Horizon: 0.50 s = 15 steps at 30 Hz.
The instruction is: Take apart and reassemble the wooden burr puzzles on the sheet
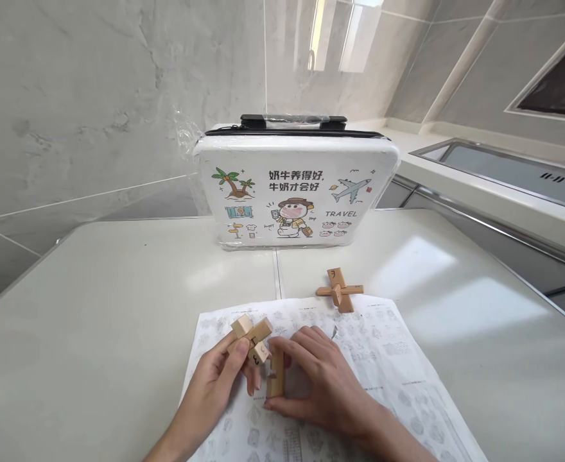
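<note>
wooden cluster (259, 330) of interlocked pcs is up in the l. hand (221, 373), over the printed sheet (402, 375); it's tilted, w/ a dark "3"-like mark on one block near the thumb. l. hand is mostly closed, thumb on the near side, fingers curled behind & below. r. hand (328, 386) has a notched stick (277, 371) pinched btwn thumb & fingers, so only partly open, by about the stick's length. stick is roughly upright in view, notch facing l., just beside the cluster; hard to say if the two touch, bit blurry there. farther off, a wooden cross (339, 292) of joined pcs lies across the sheet's far edge, part on paper, part on the bench (94, 308), dark marks on its arms. sheet has rows of small faint figs, both hands above it. at the back of the bench stands a white case (248, 154), upright, cartoon prints on front, black handle (296, 122) on top, clear plastic wrap (186, 135) loose at its l. side. gray wall (94, 96) behind.
</note>
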### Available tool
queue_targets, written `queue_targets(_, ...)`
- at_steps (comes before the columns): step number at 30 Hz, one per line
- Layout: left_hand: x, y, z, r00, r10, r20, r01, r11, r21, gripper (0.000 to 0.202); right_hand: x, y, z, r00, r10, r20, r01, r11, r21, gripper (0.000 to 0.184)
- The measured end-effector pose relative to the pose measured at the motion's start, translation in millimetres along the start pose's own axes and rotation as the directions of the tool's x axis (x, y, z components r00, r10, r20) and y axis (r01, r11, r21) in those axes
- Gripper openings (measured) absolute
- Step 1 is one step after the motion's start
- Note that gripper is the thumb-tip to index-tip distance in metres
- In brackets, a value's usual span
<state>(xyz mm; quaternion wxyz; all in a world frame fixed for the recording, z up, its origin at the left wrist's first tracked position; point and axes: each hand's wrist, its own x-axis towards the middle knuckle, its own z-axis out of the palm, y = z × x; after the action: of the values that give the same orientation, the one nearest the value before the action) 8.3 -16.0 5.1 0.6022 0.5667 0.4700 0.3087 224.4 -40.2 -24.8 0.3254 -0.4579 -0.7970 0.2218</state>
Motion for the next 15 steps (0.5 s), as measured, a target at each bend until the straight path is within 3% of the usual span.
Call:
queue_targets(5,-0.9,0.2,0.8,1.000,-0.011,0.016,0.010,1.000,0.021,0.050,0.1,-1.5,0.8,0.998,0.057,-0.004,-0.057,0.998,-0.035,0.064)
queue_targets(11,-2.3,-0.3,1.3,0.997,-0.040,0.059,0.039,0.999,0.023,0.049,-0.5,-4.2,-5.7,0.996,0.090,-0.012,-0.089,0.994,0.065,0.061)
queue_targets(15,-3.4,1.2,3.9,0.995,-0.043,0.085,0.037,0.997,0.071,0.050,1.5,-8.5,-13.0,0.994,0.088,-0.069,-0.074,0.980,0.186,0.028)
